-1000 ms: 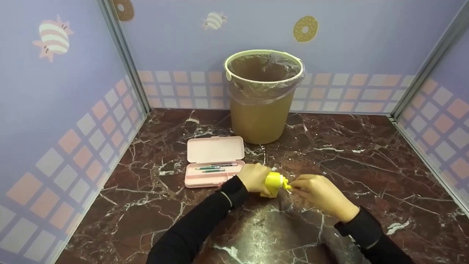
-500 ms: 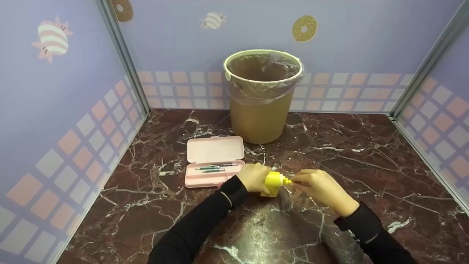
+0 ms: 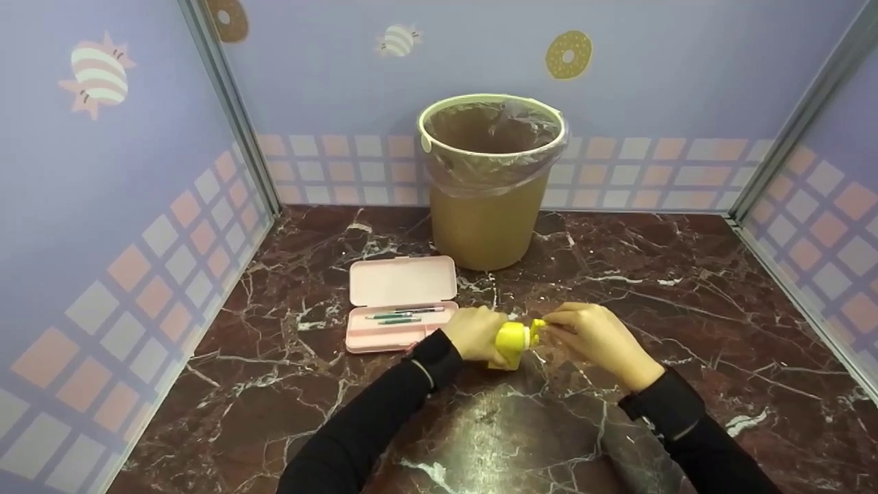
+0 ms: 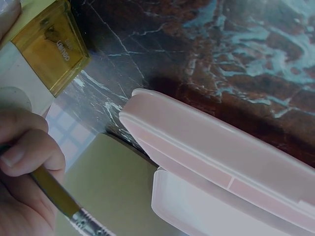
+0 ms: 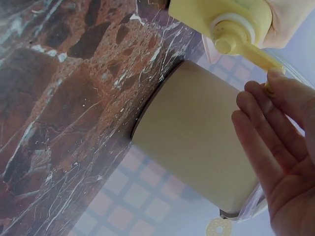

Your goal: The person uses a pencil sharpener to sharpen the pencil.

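In the head view my left hand (image 3: pixel 473 334) grips a yellow crank pencil sharpener (image 3: pixel 510 341), tilted with its crank side to the right. The left wrist view shows its see-through amber shavings drawer (image 4: pixel 56 49) and a pencil (image 4: pixel 59 194) with a metal ferrule running through my curled left fingers. The pencil's other end is hidden in the hand. My right hand (image 3: pixel 591 337) pinches the knob of the crank handle (image 5: pixel 258 56) between thumb and fingertips. Just left of the sharpener lies an open pink pencil case (image 3: pixel 403 281).
Slim green and dark writing tools (image 3: pixel 405 314) lie in the case. Behind stands a tan waste bin (image 3: pixel 483 226) lined with a clear bag. The dark red marbled tabletop (image 3: pixel 645 274) is bounded by patterned panels (image 3: pixel 329 75) on the left, back and right.
My right hand has turned the crank handle; it swings from pointing low to pointing out, then up and right. The left hand keeps its hold on the sharpener in place.
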Tool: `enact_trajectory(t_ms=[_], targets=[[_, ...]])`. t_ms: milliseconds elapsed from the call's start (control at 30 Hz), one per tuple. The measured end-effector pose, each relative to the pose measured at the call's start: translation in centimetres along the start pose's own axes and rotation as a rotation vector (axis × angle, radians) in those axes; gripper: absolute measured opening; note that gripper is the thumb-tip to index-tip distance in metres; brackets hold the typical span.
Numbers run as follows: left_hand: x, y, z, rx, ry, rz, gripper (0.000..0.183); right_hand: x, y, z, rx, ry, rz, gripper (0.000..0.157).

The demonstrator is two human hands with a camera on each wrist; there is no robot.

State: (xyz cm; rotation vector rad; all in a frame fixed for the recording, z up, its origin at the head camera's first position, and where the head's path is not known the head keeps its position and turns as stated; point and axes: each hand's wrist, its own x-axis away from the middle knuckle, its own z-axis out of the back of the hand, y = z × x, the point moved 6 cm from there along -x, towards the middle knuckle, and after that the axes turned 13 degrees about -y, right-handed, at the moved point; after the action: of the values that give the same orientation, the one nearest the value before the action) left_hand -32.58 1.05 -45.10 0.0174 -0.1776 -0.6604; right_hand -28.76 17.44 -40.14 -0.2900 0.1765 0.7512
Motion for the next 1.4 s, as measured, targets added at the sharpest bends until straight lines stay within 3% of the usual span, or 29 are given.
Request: enact_trajectory(t_ms=[367, 967, 1400], targets=[[0.0, 0.2, 0.0, -0.003, -0.017, -0.001, 0.052, -1.1, 0.9, -0.4, 0.042, 0.006, -0.065, 0.011], [-0.1, 0.3, 0.0, -0.016, -0.002, -0.007, 0.05, -2.2, 1.5, -1.6, 0.127, -0.049, -0.089, 0.013], [0.1, 0.1, 0.0, -0.02, 0.016, -0.01, 0.049, -2.8, 1.3, -2.2, 0.181, -0.06, -0.052, 0.007]])
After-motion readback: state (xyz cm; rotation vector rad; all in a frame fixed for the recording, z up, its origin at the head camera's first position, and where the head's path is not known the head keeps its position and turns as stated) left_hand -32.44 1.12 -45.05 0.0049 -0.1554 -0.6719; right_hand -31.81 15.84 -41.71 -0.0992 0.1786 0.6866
